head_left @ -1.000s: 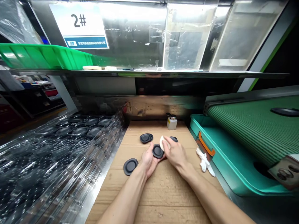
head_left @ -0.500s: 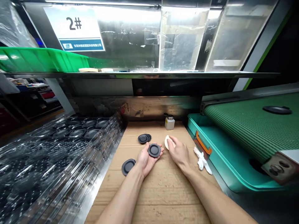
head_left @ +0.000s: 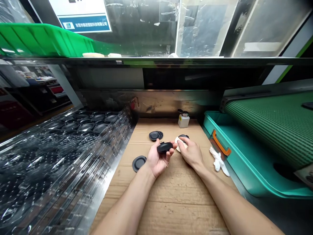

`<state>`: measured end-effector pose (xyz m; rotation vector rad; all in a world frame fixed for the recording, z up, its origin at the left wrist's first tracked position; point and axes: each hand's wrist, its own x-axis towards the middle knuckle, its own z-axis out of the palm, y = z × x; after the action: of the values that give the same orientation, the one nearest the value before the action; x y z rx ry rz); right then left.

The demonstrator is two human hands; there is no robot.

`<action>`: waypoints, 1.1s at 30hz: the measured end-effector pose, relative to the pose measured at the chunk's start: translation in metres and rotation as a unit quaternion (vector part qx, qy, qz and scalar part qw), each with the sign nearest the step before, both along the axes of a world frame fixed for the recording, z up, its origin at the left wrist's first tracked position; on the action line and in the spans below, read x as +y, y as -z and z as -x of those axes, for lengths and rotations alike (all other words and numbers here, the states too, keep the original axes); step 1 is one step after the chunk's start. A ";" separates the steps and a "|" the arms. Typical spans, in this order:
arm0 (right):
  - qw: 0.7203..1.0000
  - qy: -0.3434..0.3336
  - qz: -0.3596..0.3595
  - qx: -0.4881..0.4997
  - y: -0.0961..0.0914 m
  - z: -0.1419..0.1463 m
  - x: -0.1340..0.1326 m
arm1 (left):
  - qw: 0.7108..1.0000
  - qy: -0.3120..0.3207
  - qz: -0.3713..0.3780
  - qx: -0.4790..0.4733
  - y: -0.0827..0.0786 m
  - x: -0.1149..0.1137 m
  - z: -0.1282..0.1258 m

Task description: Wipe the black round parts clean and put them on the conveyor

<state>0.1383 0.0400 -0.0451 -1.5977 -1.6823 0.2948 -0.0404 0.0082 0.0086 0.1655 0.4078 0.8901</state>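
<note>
A cardboard sheet (head_left: 168, 209) covers the bench. Along its left side lie stacked clear plastic trays (head_left: 61, 153) holding dark discs. To the right sits a teal bin (head_left: 234, 156) with an orange handle (head_left: 220, 142), and above the bin runs a green conveyor belt (head_left: 274, 127) with a black disc (head_left: 307, 105) at its far right edge. A green tray (head_left: 44, 40) stands on a shelf far off to the left.

On the cardboard, a white bottle (head_left: 183, 120) stands at the far edge, a small stack of discs (head_left: 156, 135) lies left of centre, and a single disc (head_left: 139, 163) lies flat further left and nearer. A white cloth (head_left: 218, 162) lies crumpled by the bin.

The left hand (head_left: 156, 160) is palm up, fingers curled, gripping a held disc (head_left: 164, 147) that is tilted nearly edge-on. The right hand (head_left: 192, 152), just beside it, is closed over a white pad (head_left: 179, 144). Its fingers sit just in front of another disc (head_left: 184, 136), partly hidden behind them; whether they touch it, I cannot tell.
</note>
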 end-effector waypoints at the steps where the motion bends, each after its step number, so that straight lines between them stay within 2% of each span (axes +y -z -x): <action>1: 1.000 0.000 -0.001 -0.002 0.000 0.000 0.000 | 1.000 0.000 0.002 0.005 0.000 0.000 0.000; 15: 1.000 0.000 0.004 -0.004 -0.004 0.002 -0.004 | 1.000 -0.004 -0.012 0.029 0.000 -0.003 0.000; 24: 1.000 0.001 0.012 0.003 -0.002 0.002 -0.004 | 0.989 0.079 -0.118 0.040 -0.001 -0.010 0.004; 28: 1.000 0.007 0.021 0.006 -0.003 0.003 -0.004 | 0.983 0.114 -0.138 0.049 -0.002 -0.011 0.004; 33: 0.999 0.010 0.032 0.017 -0.005 0.004 -0.006 | 0.978 0.115 -0.157 0.071 -0.006 -0.013 0.003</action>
<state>0.1346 0.0342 -0.0398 -1.6453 -1.6450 0.3684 -0.0433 -0.0046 0.0144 0.5601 0.3702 0.7121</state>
